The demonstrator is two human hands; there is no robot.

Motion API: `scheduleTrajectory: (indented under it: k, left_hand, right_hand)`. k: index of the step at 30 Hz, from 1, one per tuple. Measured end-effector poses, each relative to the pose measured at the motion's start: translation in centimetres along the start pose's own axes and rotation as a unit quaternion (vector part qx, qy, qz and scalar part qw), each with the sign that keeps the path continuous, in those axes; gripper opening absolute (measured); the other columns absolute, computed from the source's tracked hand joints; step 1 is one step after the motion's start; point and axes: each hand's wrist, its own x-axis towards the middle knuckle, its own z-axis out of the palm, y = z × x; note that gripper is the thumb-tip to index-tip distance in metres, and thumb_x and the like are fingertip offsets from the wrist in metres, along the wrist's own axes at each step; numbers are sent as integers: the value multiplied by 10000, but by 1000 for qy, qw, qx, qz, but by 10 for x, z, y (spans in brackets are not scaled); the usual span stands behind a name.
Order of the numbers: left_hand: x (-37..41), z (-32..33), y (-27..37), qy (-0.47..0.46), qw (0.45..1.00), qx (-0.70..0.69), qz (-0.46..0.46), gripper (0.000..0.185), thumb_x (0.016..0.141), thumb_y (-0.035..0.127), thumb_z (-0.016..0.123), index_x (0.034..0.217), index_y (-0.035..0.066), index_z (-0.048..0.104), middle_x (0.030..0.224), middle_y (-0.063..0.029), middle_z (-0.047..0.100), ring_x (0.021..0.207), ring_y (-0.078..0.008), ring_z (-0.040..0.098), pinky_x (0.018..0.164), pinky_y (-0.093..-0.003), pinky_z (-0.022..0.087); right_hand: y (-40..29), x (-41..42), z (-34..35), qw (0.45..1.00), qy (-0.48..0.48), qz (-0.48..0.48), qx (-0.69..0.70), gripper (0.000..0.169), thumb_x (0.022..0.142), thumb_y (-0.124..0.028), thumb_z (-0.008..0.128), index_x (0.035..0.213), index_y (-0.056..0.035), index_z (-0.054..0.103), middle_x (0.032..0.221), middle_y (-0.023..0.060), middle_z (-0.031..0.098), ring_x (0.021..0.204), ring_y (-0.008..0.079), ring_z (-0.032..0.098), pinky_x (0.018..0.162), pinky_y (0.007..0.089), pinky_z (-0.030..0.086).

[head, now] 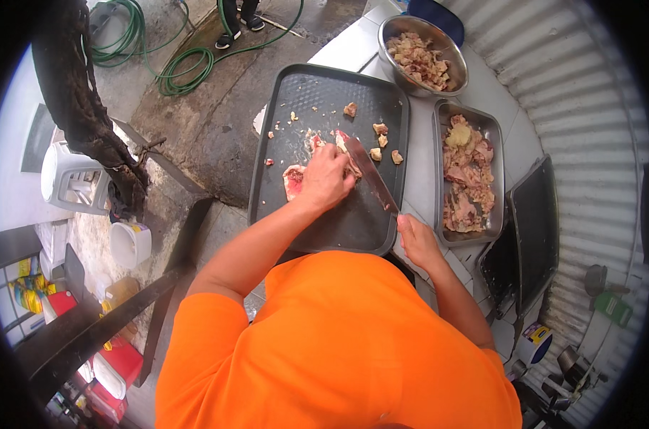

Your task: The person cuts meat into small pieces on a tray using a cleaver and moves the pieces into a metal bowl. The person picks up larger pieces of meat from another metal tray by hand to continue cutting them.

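A dark plastic tray lies in front of me on the tiled counter. My left hand presses down on a piece of raw, fatty meat on it, fingers curled and covering much of the piece. In my right hand is the handle of a large knife. Its wide blade slants up and left, the tip end beside my left fingertips and against the meat. Small cut chunks are scattered right of the blade, and tiny scraps dot the tray's far half.
A steel bowl of cut meat stands at the far right. Nearer, a steel pan holds larger meat pieces. Black trays lean by the corrugated wall. A tree trunk rises at left. Beyond are a green hose and a person's feet.
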Motion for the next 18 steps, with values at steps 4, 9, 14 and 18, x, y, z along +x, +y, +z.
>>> scheduleTrajectory:
  k: [4,9,14,18]
  left_hand:
    - [-7,12,6,-6,998,51,23,285,767,201,736,993,41,672,1040,-142,553,1011,-341,547,905,-454,472]
    - [-6,1,-4,36,998,60,6,326,746,260,767,991,62,681,1102,-91,583,1070,-316,527,914,-450,423]
    - [-1,-1,-3,26,996,80,5,300,737,296,772,936,85,694,1102,-66,608,1128,-294,513,911,-455,394]
    - [-6,12,-5,65,993,97,-1,255,733,284,754,901,101,700,1076,-57,606,1137,-279,506,901,-446,387]
  right_hand:
    - [-3,6,2,999,18,-27,-1,517,1065,-465,402,881,-3,542,728,244,596,760,503,572,672,517,427]
    - [-10,11,2,995,18,-65,-78,484,1065,-447,399,922,-8,546,777,274,618,802,521,584,700,553,430]
    - [-1,18,6,987,15,-66,-146,471,1067,-430,392,959,2,545,833,311,636,852,543,587,746,593,429]
    - [-7,26,12,985,5,-47,-167,478,1066,-433,389,968,8,546,859,323,644,862,548,593,756,603,435]
